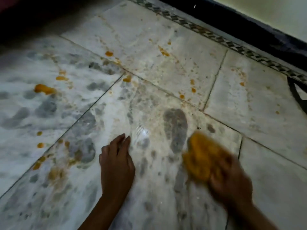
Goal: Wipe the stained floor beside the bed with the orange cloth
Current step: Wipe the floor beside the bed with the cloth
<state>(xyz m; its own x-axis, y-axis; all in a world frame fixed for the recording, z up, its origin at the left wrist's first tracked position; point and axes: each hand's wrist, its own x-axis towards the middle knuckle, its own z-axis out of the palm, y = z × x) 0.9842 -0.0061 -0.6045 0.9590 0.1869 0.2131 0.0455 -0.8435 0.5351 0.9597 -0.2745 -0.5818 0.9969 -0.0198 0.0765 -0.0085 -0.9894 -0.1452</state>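
Two bare arms low in the picture, reaching up onto the floor (174,52). Left hand (117,165) flat on the pale marble, palm down, fingers (122,142) straight and close together — nothing held. Right hand (230,178) blurry, fingers curled down over the near end of the orange cloth (201,156) and closed on it. Cloth bunched up and pressed on the floor, just right of a big grey mark in the stone. Left hand and cloth apart, with bare wet-looking floor between them.

Orange stains (44,89) all over the tiles — a fat blob far off to the left, small drops near it, more spots along the tile joints higher up, and faint smears in the middle. Small orange bits also low on the left, near the thin dark joint line. Shiny wet patch (142,132) just past the left fingertips.

Patterned strip (214,37) along the far edge of the floor, then a dark band (259,30), then a pale wall (274,10) at the top right. Deep shadow (29,19) in the top left corner — cannot tell what sits there. Black strap-like thing (297,95) at the right edge, too cut off to name.
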